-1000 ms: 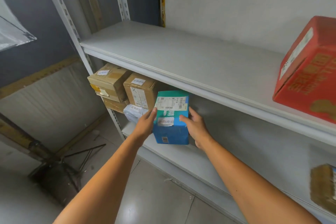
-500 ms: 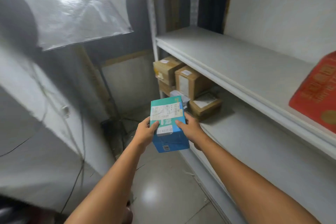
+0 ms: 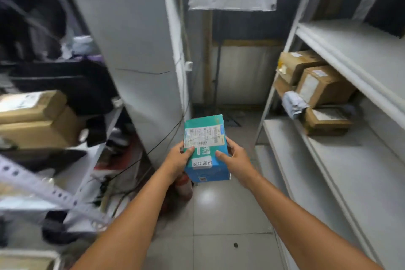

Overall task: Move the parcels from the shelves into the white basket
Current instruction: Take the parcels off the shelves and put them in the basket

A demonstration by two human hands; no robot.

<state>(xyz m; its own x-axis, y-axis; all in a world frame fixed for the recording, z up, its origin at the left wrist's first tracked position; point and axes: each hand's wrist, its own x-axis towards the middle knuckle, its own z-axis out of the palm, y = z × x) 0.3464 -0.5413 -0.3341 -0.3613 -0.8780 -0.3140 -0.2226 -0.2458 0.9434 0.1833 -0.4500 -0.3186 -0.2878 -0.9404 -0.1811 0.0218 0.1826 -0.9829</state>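
Note:
I hold a teal and blue parcel [image 3: 205, 149] with white shipping labels in both hands, out in front of me over the tiled floor of the aisle. My left hand [image 3: 178, 159] grips its left side and my right hand [image 3: 235, 158] grips its right side. Several brown cardboard parcels [image 3: 322, 87] and a grey plastic mailer [image 3: 292, 104] remain at the far end of the lower shelf [image 3: 341, 160] on my right. The white basket is not in view.
A white shelving unit [image 3: 359, 50] runs along the right. On the left, a blurred rack holds brown boxes [image 3: 37, 120] and dark bags [image 3: 72, 81]. A tall white panel [image 3: 142, 50] stands ahead left, with cables and a red object [image 3: 184, 186] at its foot.
I have turned left, away from the right-hand shelves, carrying the teal parcel with me. The shelves slid to the right of view and the left rack came into sight.

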